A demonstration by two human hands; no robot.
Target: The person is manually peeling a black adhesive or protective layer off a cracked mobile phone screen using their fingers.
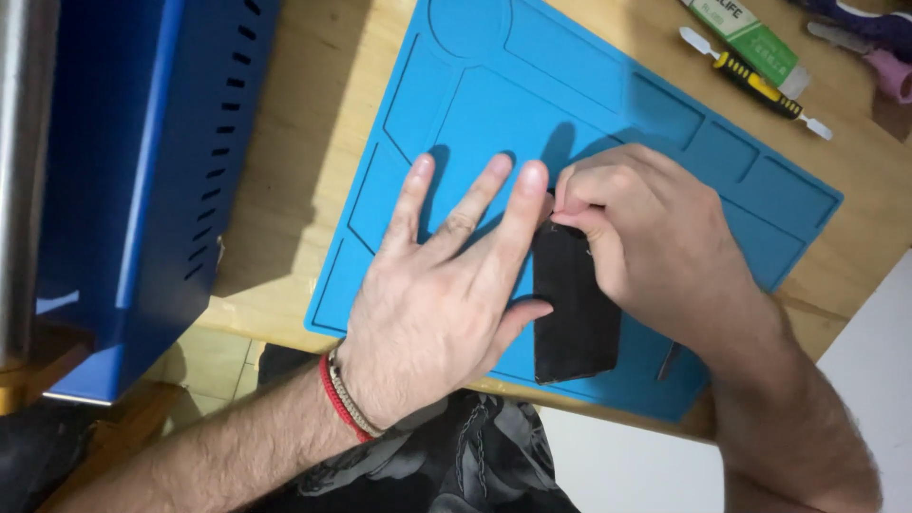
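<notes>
Where the frame begins at the left, a blue metal housing [142, 171] with a row of vent slots is seen, cut off by the edge so that its kind cannot be told; a grey metal column [21, 171] beside it is likewise only partly shown. A wooden table [313, 114] is covered by a blue silicone work mat [494, 104] with moulded compartments, evidently laid so that a flat, non-slip surface is given to small parts.

The left hand [437, 294] is spread flat and open, fingers splayed, nothing grasped; its thumb and index finger are pressed against the left edge of a dark rectangular device [573, 304], probably a phone lying face down, which is thereby kept from sliding on the mat. A red and beige bracelet [344, 399] is worn at that wrist.

The right hand [655, 247] is curled nearly closed at the device's upper end, thumb and forefinger pinched together there. Whether a small tool or a part is pinched cannot be told, since the fingertips are hidden by the knuckles. The device's right edge is covered by this hand.

At the upper right, a yellow and black pry tool [757, 85] and a green and white box [750, 38] are left well apart from the hands, with purple objects cropped at the corner.
</notes>
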